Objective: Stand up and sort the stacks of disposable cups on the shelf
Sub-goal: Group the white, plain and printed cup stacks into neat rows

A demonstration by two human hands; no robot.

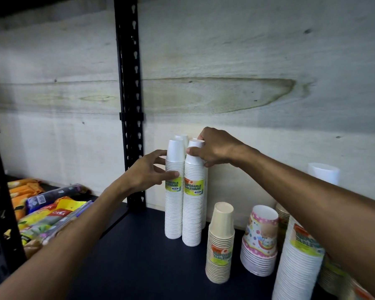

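Nearest, at the lower right edge, a tall white stack (299, 263) stands upright, partly behind the forearm. Beyond it a cream stack (220, 245) and a patterned stack (260, 241) wait on the dark shelf (139, 245) (unsorted, I judge). At the back wall, the left hand (147, 172) curls round the left white stack (174, 204), steadying it, while the right hand (214, 148) pinches the top of the right white stack (193, 213), likely squaring the touching pair together.

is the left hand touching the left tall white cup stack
Touching. The head view shows the left hand with its thumb pressed on the front of the left white stack and a fingertip meeting the top cup's side.
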